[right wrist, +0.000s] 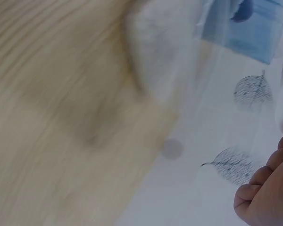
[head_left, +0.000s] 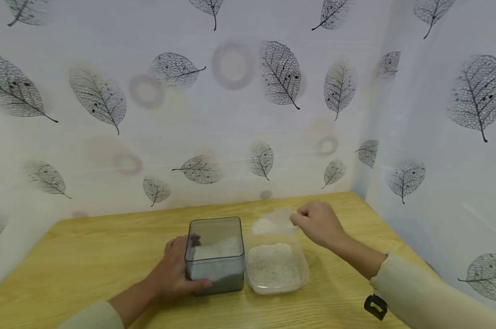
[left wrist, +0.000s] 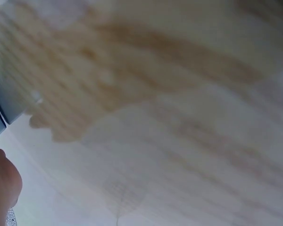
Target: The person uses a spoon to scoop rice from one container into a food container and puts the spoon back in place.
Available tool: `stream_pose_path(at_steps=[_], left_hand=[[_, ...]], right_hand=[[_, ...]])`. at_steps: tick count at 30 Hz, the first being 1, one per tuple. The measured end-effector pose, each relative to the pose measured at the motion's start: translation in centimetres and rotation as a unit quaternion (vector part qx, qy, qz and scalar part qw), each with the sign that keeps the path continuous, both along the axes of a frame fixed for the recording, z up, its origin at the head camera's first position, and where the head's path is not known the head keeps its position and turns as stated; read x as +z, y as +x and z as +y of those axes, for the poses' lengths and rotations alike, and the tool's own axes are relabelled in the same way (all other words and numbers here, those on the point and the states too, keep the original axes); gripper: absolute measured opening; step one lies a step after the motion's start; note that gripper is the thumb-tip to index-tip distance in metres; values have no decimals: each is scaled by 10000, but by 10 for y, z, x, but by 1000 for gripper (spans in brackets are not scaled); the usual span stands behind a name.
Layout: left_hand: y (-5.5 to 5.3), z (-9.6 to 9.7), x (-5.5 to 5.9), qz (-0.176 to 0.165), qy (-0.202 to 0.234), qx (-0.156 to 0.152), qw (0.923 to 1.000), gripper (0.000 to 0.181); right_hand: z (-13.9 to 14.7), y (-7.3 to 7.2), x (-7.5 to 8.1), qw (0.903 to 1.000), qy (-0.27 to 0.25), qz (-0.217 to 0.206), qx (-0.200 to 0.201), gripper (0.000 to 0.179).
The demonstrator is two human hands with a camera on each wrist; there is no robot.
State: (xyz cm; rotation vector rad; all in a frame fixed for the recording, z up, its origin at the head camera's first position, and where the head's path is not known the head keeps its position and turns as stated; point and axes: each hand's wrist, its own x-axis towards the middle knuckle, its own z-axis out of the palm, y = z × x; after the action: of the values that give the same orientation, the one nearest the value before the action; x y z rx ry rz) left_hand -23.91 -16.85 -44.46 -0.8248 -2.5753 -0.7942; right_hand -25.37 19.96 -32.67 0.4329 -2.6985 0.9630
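Observation:
My left hand (head_left: 176,269) grips the grey see-through square container (head_left: 215,278) from its left side, thumb along the front and fingertips behind the wall. White, rice-like grains lie inside it. Beside it on the right stands a clear plastic box (head_left: 277,285) with a bed of similar grains. Over the back of this box my right hand (head_left: 319,221), fingers curled, holds a translucent white scoop (head_left: 278,219) with white grains in it. In the right wrist view the curled fingers (right wrist: 262,183) show at the lower right, and the scoop is mostly out of frame.
Both containers stand on a wood-grain table (head_left: 108,246), close together near the middle. A pale leaf-patterned curtain (head_left: 231,132) hangs behind the table and along its right side. A dark band with a buckle (head_left: 375,307) sits by the right sleeve.

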Motion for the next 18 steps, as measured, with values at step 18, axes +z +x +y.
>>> stream_pose_path(at_steps=[18], left_hand=[[5,2,1,-450,206,260,9984,98]], right_hand=[[73,7,-27,9885,819,933,868,43]])
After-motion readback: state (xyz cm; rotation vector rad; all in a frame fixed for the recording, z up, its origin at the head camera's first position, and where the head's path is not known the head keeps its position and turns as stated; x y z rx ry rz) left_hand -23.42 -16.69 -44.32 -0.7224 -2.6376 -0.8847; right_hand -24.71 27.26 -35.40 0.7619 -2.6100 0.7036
